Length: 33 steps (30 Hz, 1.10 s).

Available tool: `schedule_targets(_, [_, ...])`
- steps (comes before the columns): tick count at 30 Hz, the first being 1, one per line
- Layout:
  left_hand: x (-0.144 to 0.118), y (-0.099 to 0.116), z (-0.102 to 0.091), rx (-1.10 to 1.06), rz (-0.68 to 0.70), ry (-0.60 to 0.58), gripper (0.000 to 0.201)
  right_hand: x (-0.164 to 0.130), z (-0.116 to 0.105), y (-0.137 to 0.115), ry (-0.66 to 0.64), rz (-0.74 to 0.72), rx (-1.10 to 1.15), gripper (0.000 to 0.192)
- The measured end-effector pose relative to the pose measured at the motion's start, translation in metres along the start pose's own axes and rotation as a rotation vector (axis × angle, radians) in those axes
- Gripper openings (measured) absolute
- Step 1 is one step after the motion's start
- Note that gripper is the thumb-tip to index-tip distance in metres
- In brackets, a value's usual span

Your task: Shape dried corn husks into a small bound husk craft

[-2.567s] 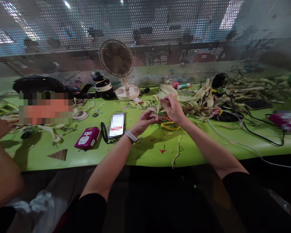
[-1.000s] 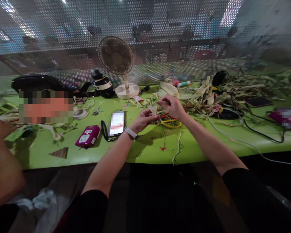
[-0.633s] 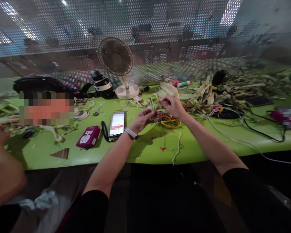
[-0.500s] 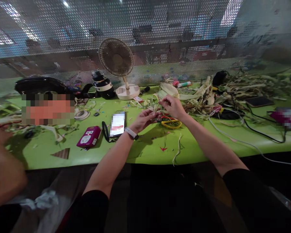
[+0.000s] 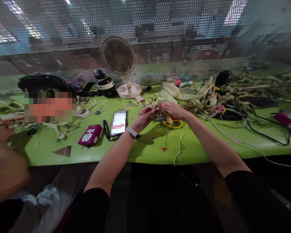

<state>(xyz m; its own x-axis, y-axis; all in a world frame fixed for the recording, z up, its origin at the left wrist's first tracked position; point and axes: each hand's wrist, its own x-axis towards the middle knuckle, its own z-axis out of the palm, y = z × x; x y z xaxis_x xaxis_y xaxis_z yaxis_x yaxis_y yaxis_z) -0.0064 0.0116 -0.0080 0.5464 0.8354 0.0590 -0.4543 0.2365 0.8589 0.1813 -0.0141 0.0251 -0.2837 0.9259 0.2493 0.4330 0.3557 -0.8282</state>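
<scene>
My left hand (image 5: 145, 118), with a pale watch band at the wrist, is closed on a small bunch of pale corn husk (image 5: 155, 103) above the middle of the table. Beside it, my right hand (image 5: 174, 110) pinches the same husk, palm down. One yellowish strip of husk (image 5: 169, 119) hangs below the right fingers. Just under the hands lies a yellow loop (image 5: 176, 125), partly hidden. Behind them rest broad dry husks (image 5: 171, 89). My fingers cover where the bunch is gripped.
On the green table (image 5: 140, 152) are a phone (image 5: 118, 123), a purple pack (image 5: 90, 135), a fan (image 5: 128, 90) and a black bottle (image 5: 106, 85). Heaped husks (image 5: 206, 97) and cables (image 5: 242, 142) lie right. A co-worker's arm (image 5: 7, 165) is at left. Perforated metal screen (image 5: 155, 38) stands behind.
My right hand has turned flatter and closed in on the bunch beside my left hand. A husk strip now hangs beneath its fingers. The view has shifted slightly.
</scene>
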Motion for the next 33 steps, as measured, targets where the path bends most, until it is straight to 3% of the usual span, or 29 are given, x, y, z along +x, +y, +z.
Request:
schedule_targets(7, [-0.001,-0.007,0.001,0.131,-0.015,-0.046,0.045,0.007,0.017,0.009,0.233,-0.006,0.338,0.055])
schedule_targets(10, [-0.002,-0.008,0.000,0.172,-0.062,-0.056,0.042,0.007,0.018,0.009,0.335,-0.042,0.301,0.048])
schedule_targets(15, [-0.004,-0.006,0.003,0.109,-0.144,-0.063,0.028,0.008,0.014,0.012,0.353,-0.074,0.232,0.041])
schedule_targets(18, [-0.005,-0.004,0.007,0.089,-0.137,-0.064,0.023,0.010,0.014,0.017,0.432,-0.134,0.153,0.037])
schedule_targets(22, [-0.002,-0.002,0.009,0.011,-0.085,0.038,0.012,0.008,0.015,0.017,0.595,-0.285,-0.026,0.029])
schedule_targets(24, [0.000,-0.001,0.008,-0.072,-0.049,0.110,0.008,0.005,0.016,0.014,0.593,-0.348,-0.113,0.026])
schedule_targets(28, [0.005,-0.002,0.006,-0.221,0.017,0.212,0.004,-0.002,0.020,0.011,0.447,-0.496,-0.317,0.021])
schedule_targets(33, [0.007,-0.003,0.005,-0.234,0.053,0.196,0.006,-0.006,0.020,0.012,0.284,-0.658,-0.571,0.018])
